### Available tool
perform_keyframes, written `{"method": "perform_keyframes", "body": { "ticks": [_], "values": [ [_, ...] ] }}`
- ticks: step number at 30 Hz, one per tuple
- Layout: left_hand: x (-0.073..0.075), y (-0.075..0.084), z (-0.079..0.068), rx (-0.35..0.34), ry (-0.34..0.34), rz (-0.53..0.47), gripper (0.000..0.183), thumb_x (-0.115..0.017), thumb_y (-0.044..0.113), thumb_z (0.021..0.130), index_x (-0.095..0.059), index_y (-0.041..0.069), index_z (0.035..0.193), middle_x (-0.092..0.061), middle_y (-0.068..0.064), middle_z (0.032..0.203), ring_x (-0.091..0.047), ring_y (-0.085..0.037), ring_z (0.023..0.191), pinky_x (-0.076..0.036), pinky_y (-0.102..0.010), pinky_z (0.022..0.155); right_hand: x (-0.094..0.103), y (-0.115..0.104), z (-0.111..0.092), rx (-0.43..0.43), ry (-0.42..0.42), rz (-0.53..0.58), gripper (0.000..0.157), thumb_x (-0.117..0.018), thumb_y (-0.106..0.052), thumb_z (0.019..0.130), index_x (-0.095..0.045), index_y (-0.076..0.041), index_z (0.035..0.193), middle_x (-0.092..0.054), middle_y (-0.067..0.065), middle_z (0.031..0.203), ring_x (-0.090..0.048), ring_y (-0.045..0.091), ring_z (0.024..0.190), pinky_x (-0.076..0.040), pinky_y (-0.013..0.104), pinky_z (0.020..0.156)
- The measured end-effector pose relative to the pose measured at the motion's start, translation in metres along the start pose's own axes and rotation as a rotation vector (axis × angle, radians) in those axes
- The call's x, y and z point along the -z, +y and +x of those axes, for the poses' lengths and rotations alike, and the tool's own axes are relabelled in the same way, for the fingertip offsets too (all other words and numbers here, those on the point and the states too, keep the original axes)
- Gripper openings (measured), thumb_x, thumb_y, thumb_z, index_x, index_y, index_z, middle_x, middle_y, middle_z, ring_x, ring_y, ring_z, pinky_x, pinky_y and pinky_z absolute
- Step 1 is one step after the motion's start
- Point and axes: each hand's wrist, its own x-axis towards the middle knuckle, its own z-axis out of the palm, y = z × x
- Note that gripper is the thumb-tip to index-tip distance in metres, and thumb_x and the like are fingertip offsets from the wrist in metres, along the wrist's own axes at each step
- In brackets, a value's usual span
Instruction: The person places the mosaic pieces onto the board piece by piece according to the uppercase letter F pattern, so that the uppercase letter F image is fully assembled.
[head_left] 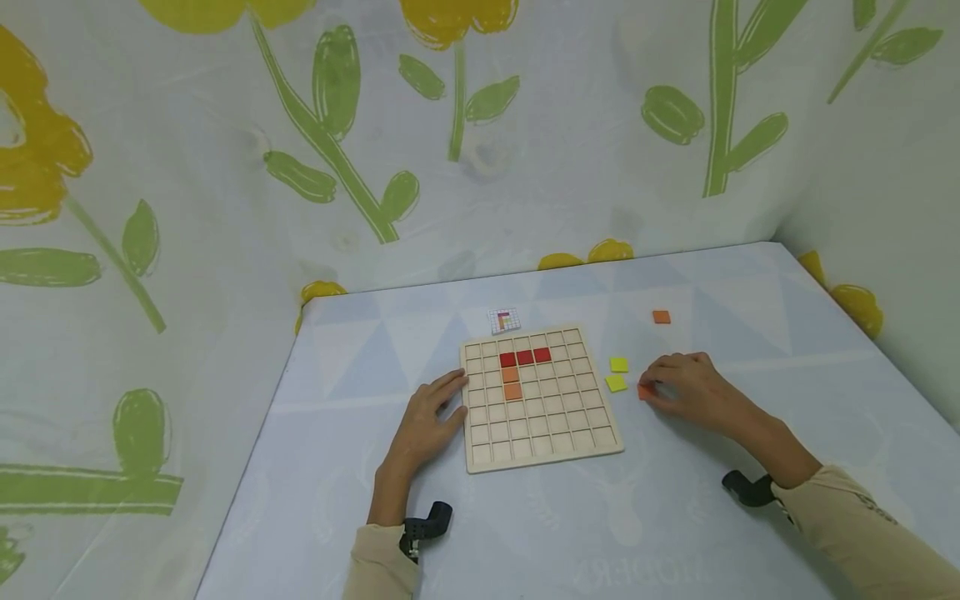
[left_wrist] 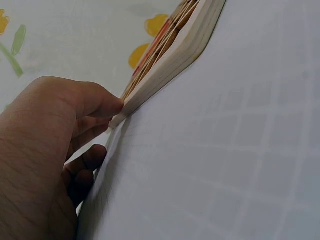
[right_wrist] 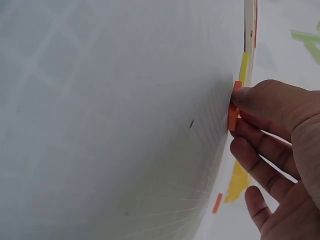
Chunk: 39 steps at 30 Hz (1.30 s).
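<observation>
A wooden grid board (head_left: 540, 425) lies on the table, with three red tiles (head_left: 525, 357) in a row and two orange tiles (head_left: 512, 391) below the leftmost red one. My left hand (head_left: 423, 427) rests at the board's left edge; thumb and fingers touch the rim, as the left wrist view shows too. To the right of the board, my right hand (head_left: 693, 392) pinches an orange square tile (right_wrist: 233, 116) between thumb and fingers, close to the tabletop. Two yellow tiles (head_left: 617, 383) lie between the board and that hand.
Another orange tile (head_left: 661, 317) lies farther back on the right. A small pattern card (head_left: 504, 321) with a coloured grid sits just behind the board. Flower-printed cloth (head_left: 555, 192) hangs behind the table's far edge. Black cameras (head_left: 429, 523) are strapped to both wrists.
</observation>
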Motion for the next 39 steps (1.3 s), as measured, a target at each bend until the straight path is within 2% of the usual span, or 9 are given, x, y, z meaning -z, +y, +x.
{"method": "perform_keyframes", "body": {
  "ticks": [4,9,13,16,22,28,34,39],
  "values": [
    [0.001,0.000,0.000,-0.010,-0.009,-0.011,0.050,-0.062,0.023,0.095,-0.056,0.020,0.145,-0.045,0.012,0.153,-0.045,-0.018,0.136,-0.017,-0.047,0.119,-0.001,0.000,0.001,-0.013,-0.020,-0.001,0.019,-0.085,-0.008,0.075,-0.077,-0.014,0.092,-0.069,-0.003,0.092,-0.063,0.021,0.090,-0.039,0.051,0.080],
    [0.001,0.001,0.001,-0.008,-0.013,-0.008,0.050,-0.062,0.023,0.095,-0.056,0.020,0.145,-0.045,0.013,0.152,-0.048,-0.018,0.132,-0.025,-0.046,0.116,0.000,-0.002,0.003,-0.018,0.002,0.004,0.018,-0.085,-0.008,0.075,-0.076,-0.014,0.089,-0.069,-0.004,0.091,-0.062,0.021,0.088,-0.038,0.050,0.081],
    [0.001,0.001,0.002,-0.008,-0.011,-0.011,0.049,-0.063,0.023,0.095,-0.057,0.021,0.144,-0.045,0.014,0.152,-0.053,-0.017,0.120,-0.036,-0.045,0.107,0.001,-0.003,0.005,0.015,0.054,0.024,0.020,-0.086,-0.006,0.073,-0.076,-0.015,0.089,-0.069,-0.004,0.091,-0.062,0.021,0.089,-0.038,0.050,0.082],
    [0.001,0.001,0.002,-0.008,-0.007,-0.008,0.049,-0.064,0.023,0.094,-0.058,0.021,0.143,-0.045,0.015,0.151,-0.053,-0.016,0.110,-0.041,-0.045,0.099,0.004,-0.005,0.008,0.019,0.049,0.040,0.022,-0.086,-0.006,0.073,-0.075,-0.014,0.091,-0.069,-0.003,0.093,-0.062,0.021,0.092,-0.037,0.049,0.084],
    [0.000,0.000,0.003,-0.013,-0.004,-0.003,0.049,-0.063,0.024,0.095,-0.058,0.021,0.143,-0.045,0.016,0.151,-0.052,-0.015,0.109,-0.041,-0.044,0.098,0.010,-0.012,0.019,-0.008,0.020,0.058,0.020,-0.084,-0.006,0.077,-0.074,-0.014,0.091,-0.069,-0.001,0.095,-0.062,0.023,0.095,-0.037,0.051,0.086],
    [0.000,0.002,0.003,-0.013,0.004,-0.001,0.049,-0.064,0.024,0.094,-0.059,0.021,0.143,-0.046,0.015,0.151,-0.052,-0.015,0.107,-0.043,-0.044,0.095,0.012,-0.021,0.027,0.020,0.031,0.083,0.017,-0.084,-0.007,0.078,-0.075,-0.014,0.090,-0.069,-0.003,0.094,-0.063,0.021,0.094,-0.037,0.050,0.086],
    [0.000,0.003,0.002,-0.003,0.005,-0.004,0.049,-0.064,0.024,0.094,-0.058,0.022,0.143,-0.045,0.016,0.151,-0.052,-0.014,0.107,-0.044,-0.043,0.094,0.009,-0.030,0.035,0.044,0.030,0.100,0.018,-0.083,-0.008,0.078,-0.075,-0.015,0.092,-0.068,-0.004,0.094,-0.062,0.021,0.094,-0.037,0.050,0.087],
    [0.001,0.001,0.000,-0.005,0.004,0.005,0.049,-0.064,0.024,0.094,-0.058,0.021,0.143,-0.046,0.014,0.151,-0.052,-0.015,0.106,-0.042,-0.044,0.096,0.003,-0.039,0.042,0.050,-0.014,0.109,0.018,-0.083,-0.011,0.079,-0.075,-0.016,0.095,-0.069,-0.004,0.098,-0.062,0.020,0.096,-0.037,0.047,0.087]
  ]
}}
